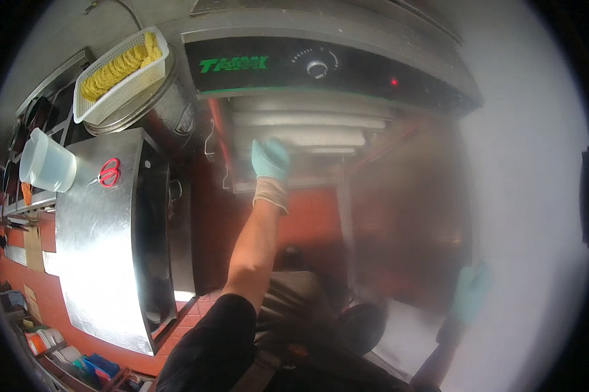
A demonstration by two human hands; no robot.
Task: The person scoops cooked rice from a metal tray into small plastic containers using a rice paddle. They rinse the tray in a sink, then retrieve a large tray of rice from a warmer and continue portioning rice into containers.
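Note:
Steam blurs much of the view around a steel cabinet with a black control panel (363, 73), a knob and a red light. The door (407, 210) of the cabinet stands open to the right. Inside are pale trays or racks (304, 137), stacked in layers. My left hand (271, 159), in a light green glove, is raised at the front of these layers with its fingers curled; whether it grips anything does not show. At the outer edge of the door is my right hand (471, 293), gloved alike and hazy, its fingers seemingly closed around the edge or a handle.
On the left, a steel table (98, 235) bears red-handled scissors (109, 172) and a clear plastic pitcher (47, 161). Behind it, a white basket (123, 85) of yellow coiled food sits on a large round metal container (169, 115). Dishes and containers fill a lower-left shelf.

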